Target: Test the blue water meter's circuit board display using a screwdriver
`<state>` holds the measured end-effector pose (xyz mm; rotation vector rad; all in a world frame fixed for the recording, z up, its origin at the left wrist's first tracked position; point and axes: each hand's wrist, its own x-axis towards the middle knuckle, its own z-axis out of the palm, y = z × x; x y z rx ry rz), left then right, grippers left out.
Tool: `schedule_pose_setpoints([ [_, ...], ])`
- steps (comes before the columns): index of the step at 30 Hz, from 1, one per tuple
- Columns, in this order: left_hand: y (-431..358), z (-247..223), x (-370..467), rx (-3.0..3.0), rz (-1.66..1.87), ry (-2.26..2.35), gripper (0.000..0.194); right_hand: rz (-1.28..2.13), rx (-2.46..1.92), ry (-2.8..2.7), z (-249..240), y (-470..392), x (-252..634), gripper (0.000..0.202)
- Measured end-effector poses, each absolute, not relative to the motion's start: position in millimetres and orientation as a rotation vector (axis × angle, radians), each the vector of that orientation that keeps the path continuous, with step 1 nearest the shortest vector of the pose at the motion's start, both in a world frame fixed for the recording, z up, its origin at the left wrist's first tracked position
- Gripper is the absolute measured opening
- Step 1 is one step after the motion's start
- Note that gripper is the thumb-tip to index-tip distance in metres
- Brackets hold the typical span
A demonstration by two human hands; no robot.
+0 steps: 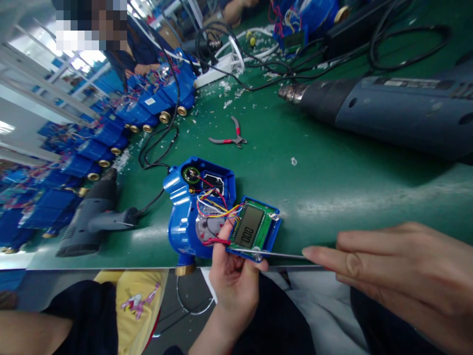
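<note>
My left hand (pixel 236 276) grips a green circuit board (pixel 263 231) in a blue frame, its small display showing digits. Coloured wires run from the board to an open blue meter housing (pixel 181 227) with a brass fitting, resting at the table's front edge. My right hand (pixel 399 271) is closed around a thin metal tool (pixel 284 255), whose shaft lies across the board's lower edge; its handle is mostly hidden by the fingers.
Red-handled cutters (pixel 236 138) lie on the green table (pixel 266 162). One heat gun (pixel 391 113) is at right, another (pixel 92 217) at left. Several blue meters (pixel 151 103) line the left side. Cables cross the back; a person (pixel 142 44) sits beyond.
</note>
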<state>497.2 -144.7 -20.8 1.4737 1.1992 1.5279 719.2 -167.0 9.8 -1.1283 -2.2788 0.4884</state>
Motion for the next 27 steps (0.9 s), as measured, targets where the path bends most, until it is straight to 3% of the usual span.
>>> schedule_pose_setpoints([
  [5, -144.1, -20.8, 498.0, 1.433, 1.529, 1.166, 0.059, 0.332, -1.169, -2.362, -4.0, -187.3, 712.3, 0.053],
  [19, -145.4, -23.9, 496.3, 1.489, 1.491, 1.258, 0.056, -0.029, -1.235, -2.168, -18.1, -209.1, 684.5, 0.040],
  [27, -144.7, -24.2, 496.9, 1.391, 1.501, 1.164, 0.061, 0.254, -1.188, -2.121, -21.0, -209.0, 689.3, 0.048],
])
